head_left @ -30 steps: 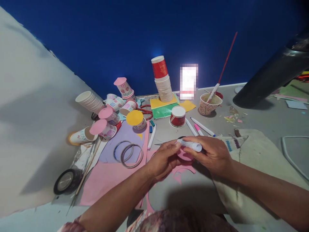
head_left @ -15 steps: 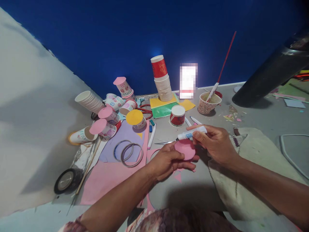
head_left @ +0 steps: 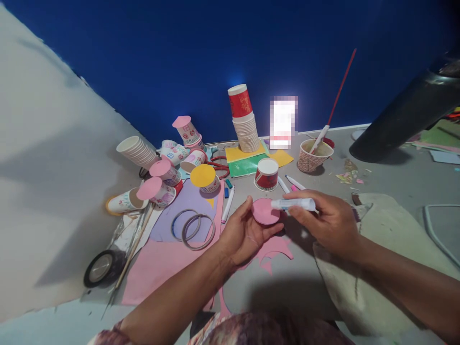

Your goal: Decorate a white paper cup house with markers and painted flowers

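My left hand (head_left: 244,235) holds a pink paper circle (head_left: 265,212) by its edges, thumb at the left and fingers beneath. In my right hand (head_left: 328,220) is a white glue stick (head_left: 296,204), pinched between thumb and fingers, lying nearly level. Its tip meets the upper right of the circle; whether it presses on the paper I cannot tell. Just beyond the circle stands an upside-down red and white paper cup (head_left: 266,175). Cut pink paper scraps (head_left: 275,251) lie under and beside my left hand.
Decorated cups with round paper tops (head_left: 204,176) stand at the left, near a cup stack (head_left: 246,132). Two grey rings (head_left: 198,231) lie on purple paper (head_left: 165,225). A tape roll (head_left: 100,269), a brush-holding cup (head_left: 312,160), a pale cloth (head_left: 373,268) and a black cylinder (head_left: 402,115) surround the work area.
The glue stick has come down onto the pink circle's right side. My left hand has turned, its palm now more open and facing up. The whole view has shifted slightly.
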`<state>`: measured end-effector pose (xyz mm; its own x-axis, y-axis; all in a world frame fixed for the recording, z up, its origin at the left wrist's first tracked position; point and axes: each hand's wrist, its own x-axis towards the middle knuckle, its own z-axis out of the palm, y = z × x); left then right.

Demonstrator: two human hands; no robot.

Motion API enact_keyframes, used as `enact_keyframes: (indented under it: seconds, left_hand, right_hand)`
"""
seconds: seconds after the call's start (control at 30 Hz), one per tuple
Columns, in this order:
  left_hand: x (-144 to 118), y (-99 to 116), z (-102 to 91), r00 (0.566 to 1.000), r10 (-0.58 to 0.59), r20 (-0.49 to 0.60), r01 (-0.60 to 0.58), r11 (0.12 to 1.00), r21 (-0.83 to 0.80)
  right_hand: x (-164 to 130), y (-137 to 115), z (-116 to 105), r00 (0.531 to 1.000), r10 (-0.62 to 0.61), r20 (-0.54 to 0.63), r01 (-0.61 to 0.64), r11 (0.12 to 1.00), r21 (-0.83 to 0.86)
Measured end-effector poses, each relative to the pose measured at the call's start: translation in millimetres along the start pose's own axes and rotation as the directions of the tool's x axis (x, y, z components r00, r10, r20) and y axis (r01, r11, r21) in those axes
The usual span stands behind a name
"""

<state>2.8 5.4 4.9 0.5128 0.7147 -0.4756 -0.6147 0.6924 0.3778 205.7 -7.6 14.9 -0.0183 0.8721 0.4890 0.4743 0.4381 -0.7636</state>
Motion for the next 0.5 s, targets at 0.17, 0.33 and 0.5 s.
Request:
enact_keyframes:
  seconds: [0.17,0.33,0.5]
  left_hand:
    - [0.6,-0.4,-1.4,1.000,-0.016,-0.016,0.016,1.000,-0.017]
    - [1.1,-1.2,-1.1,1.000,0.003,-0.025,-0.003,1.000,-0.007]
    - [0.9,-0.6,2.8,0.998,0.024,-0.064,-0.025,1.000,-0.013]
  right_hand:
    - [-2.6,9.4,6.0,0.968,-0.223,0.113,0.236,0.964,-0.120]
    - [-7.3,15.4,7.5,0.934,-0.313,0.174,0.346,0.914,-0.211]
    - [-9.5,17.7,8.2,0.902,-0.372,0.221,0.425,0.858,-0.287]
